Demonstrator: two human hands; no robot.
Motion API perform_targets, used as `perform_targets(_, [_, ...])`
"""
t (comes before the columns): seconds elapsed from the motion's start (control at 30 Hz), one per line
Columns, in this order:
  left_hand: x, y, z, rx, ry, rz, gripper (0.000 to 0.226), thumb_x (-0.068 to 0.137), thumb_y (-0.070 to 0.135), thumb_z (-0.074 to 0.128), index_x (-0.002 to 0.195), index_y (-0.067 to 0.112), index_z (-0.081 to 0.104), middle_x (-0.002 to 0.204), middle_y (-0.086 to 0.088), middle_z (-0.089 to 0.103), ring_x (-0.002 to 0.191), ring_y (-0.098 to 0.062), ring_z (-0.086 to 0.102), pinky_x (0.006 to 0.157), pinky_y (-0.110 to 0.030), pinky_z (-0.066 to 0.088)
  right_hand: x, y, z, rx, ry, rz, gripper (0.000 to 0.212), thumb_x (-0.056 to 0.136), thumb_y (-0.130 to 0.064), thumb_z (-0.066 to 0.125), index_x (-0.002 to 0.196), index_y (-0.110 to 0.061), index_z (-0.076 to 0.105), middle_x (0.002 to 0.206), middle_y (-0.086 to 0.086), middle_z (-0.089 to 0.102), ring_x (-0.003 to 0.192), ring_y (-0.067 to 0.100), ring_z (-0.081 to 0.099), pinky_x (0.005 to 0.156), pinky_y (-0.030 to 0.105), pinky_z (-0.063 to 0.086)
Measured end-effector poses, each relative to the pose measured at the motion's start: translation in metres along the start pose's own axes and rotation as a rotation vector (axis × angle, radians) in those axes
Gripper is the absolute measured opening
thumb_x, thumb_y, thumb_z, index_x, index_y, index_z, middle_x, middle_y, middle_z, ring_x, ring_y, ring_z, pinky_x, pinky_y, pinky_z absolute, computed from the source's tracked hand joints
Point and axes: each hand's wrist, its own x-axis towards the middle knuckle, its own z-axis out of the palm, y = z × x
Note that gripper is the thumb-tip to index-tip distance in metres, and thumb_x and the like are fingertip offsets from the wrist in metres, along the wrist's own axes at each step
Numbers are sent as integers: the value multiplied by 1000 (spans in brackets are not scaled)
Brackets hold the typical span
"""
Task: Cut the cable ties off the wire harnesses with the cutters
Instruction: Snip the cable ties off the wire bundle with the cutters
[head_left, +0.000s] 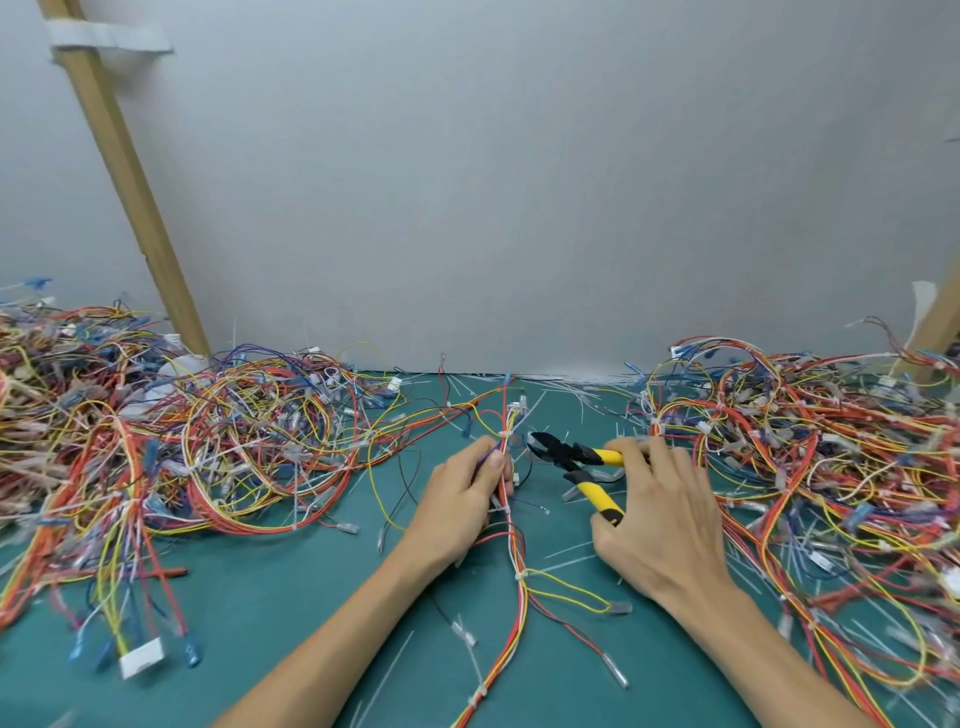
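Head view: cutters (576, 460) held just right of a wire harness (511, 519), centre of frame.
Left hand (457, 514) pinches the harness between thumb and fingers, just below a white cable tie (504, 433). Right hand (660, 514) curls round the cutters' yellow handles, which are spread. The black jaws stand open, pointing left toward the tie, not touching it. Green mat (260, 623) beneath, strewn with white offcuts. Tangled left wire pile (156, 415) and right wire pile (805, 441) at the frame edges.
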Motion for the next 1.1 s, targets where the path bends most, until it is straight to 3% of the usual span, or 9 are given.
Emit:
perform_targets(0.23, [0, -1, 1, 79, -20, 73, 29, 103, 18, 42, 75, 14, 52, 67, 11, 60, 63, 0, 51, 62, -13, 38, 0, -1, 1, -4, -11, 16, 55, 65, -41, 58, 117, -24, 52, 106, -1, 51, 89, 21, 44, 78, 38, 40])
perform_targets(0.37, [0, -4, 2, 101, -38, 86, 32, 103, 19, 42, 72, 23, 50, 68, 9, 60, 64, -5, 53, 63, -20, 40, 0, -1, 2, -24, -16, 9, 56, 65, -45, 50, 117, -24, 52, 105, -1, 50, 89, 21, 43, 78, 38, 39])
perform_targets(0.43, [1, -5, 3, 134, -45, 108, 30, 102, 18, 42, 73, 20, 51, 69, 5, 61, 66, -11, 55, 67, -26, 42, 0, -1, 3, -31, -16, 3, 56, 65, -47, 47, 116, -23, 52, 104, -1, 50, 89, 22, 44, 79, 38, 38])
perform_targets(0.5, [0, -5, 4, 166, -54, 131, 28, 102, 17, 43, 75, 17, 52, 68, 2, 61, 67, -12, 55, 67, -22, 42, 1, 0, 4, -41, -16, -8, 54, 65, -47, 48, 113, -22, 52, 102, -1, 53, 89, 23, 46, 78, 39, 39])
perform_targets(0.6, [0, -6, 4, 182, -60, 141, 28, 102, 17, 44, 75, 16, 52, 68, 1, 62, 64, -7, 52, 63, -15, 38, 1, 1, 6, -32, -22, -22, 40, 67, -48, 52, 98, -22, 52, 87, -4, 56, 80, 23, 49, 67, 35, 37])
perform_targets(0.73, [0, -5, 3, 175, -62, 137, 28, 102, 17, 43, 75, 15, 53, 68, 2, 61, 62, -4, 50, 62, -14, 37, -1, -1, 5, 3, 14, -2, 23, 66, -48, 50, 72, -26, 46, 60, -8, 48, 56, 22, 42, 48, 28, 22])
perform_targets(0.97, [-1, -4, 3, 170, -67, 133, 28, 102, 18, 43, 76, 16, 53, 69, 1, 61, 68, -11, 56, 65, -16, 39, 3, 2, 4, 36, 32, 10, 26, 67, -52, 47, 66, -26, 47, 48, -10, 33, 49, 21, 40, 45, 22, 18])
perform_targets(1.1, [-1, -4, 3, 180, -74, 138, 29, 102, 18, 43, 76, 15, 53, 68, 3, 60, 64, -6, 52, 64, -16, 38, 4, 3, 6, 43, 28, 13, 27, 66, -52, 47, 64, -25, 45, 47, -10, 34, 49, 20, 41, 44, 22, 19])
